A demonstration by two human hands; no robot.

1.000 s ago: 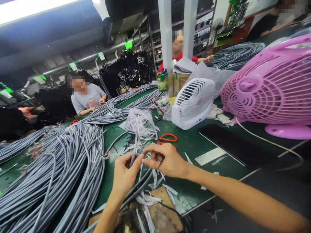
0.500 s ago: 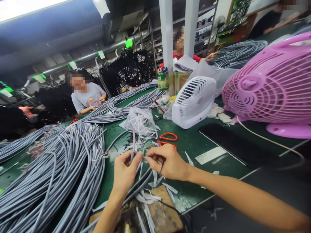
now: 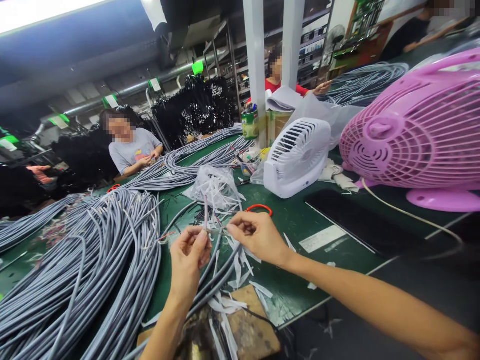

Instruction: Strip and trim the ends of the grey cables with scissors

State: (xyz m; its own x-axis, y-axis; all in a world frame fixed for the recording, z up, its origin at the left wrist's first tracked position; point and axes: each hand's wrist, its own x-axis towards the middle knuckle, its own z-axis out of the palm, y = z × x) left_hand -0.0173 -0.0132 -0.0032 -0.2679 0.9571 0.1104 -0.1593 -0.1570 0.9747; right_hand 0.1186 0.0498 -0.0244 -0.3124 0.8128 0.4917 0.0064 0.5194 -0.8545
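My left hand [image 3: 190,256] is closed, thumb against fingers, on a grey cable whose stripped, pale pinkish end [image 3: 206,212] points up. To its right, my right hand [image 3: 260,237] pinches a thin wire [image 3: 218,220] between thumb and forefinger; its far end is too small to follow. A small gap separates the two hands. Below them, grey cables [image 3: 219,280] run toward my body. Orange-handled scissors [image 3: 259,206] lie just beyond my right hand, which covers most of them. A clear plastic bag [image 3: 215,185] with white strips sits behind the cable end.
Large coils of grey cable [image 3: 101,250] fill the left of the green table. A white fan [image 3: 298,157], a pink fan [image 3: 405,132] and a black flat panel [image 3: 360,222] stand or lie on the right. White scraps [image 3: 240,267] are scattered. Co-workers [image 3: 135,145] sit across.
My left hand has shifted slightly left and my right hand slightly up, widening the gap between them. My right hand now covers more of the scissors.
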